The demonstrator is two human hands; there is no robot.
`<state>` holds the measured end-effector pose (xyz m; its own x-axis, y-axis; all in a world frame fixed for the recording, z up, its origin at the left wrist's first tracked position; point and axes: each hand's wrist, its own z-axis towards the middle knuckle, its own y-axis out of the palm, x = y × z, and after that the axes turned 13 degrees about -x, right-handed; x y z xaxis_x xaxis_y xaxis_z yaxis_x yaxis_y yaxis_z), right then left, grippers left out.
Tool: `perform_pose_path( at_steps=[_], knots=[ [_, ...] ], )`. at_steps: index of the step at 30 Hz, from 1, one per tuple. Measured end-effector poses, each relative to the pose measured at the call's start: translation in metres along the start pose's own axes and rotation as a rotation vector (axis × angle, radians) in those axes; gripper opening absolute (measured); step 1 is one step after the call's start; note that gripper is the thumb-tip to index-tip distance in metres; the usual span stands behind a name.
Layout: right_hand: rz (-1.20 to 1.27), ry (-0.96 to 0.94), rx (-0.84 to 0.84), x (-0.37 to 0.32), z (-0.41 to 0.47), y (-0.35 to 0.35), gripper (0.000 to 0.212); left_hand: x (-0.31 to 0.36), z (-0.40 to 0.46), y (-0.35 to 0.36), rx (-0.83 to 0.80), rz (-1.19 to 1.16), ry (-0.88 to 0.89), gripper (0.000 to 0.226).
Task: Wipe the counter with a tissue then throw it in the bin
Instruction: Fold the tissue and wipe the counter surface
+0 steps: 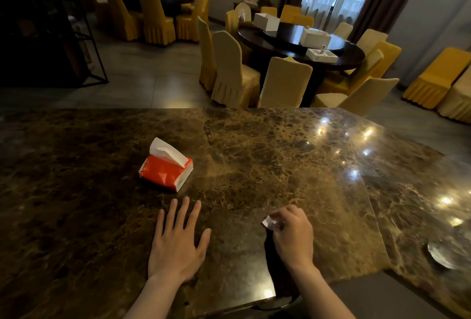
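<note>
Right hand [293, 232] pinching small white crumpled tissue [270, 223]; left hand [178, 239] flat, open — press down, rub shiny brown marble counter [254, 153] slowly.

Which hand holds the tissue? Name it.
The right hand, curled around the crumpled tissue; the left hand lies flat and empty on the counter.
</note>
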<state>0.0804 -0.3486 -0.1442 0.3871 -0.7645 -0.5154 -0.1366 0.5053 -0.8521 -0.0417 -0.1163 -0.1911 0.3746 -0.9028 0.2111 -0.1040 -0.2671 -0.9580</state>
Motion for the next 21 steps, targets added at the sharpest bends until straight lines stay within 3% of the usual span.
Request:
perform_pose_path(
  at_steps=[4, 7, 13, 21],
  knots=[
    [-0.065, -0.145, -0.198, -0.016, -0.013, 0.012, 0.043, -0.001, 0.001, 0.002, 0.004, 0.000, -0.002, 0.076],
    [-0.247, -0.303, -0.184, -0.017, -0.017, 0.021, 0.035, -0.001, 0.001, 0.002, -0.005, 0.009, -0.011, 0.076],
    [-0.189, 0.011, -0.105, 0.021, 0.001, -0.004, 0.023, 0.000, 0.002, 0.002, -0.016, 0.026, -0.023, 0.076],
    [-0.198, -0.196, -0.242, -0.030, -0.016, 0.004, 0.021, 0.001, 0.000, -0.001, -0.025, 0.047, -0.047, 0.078]
  ],
)
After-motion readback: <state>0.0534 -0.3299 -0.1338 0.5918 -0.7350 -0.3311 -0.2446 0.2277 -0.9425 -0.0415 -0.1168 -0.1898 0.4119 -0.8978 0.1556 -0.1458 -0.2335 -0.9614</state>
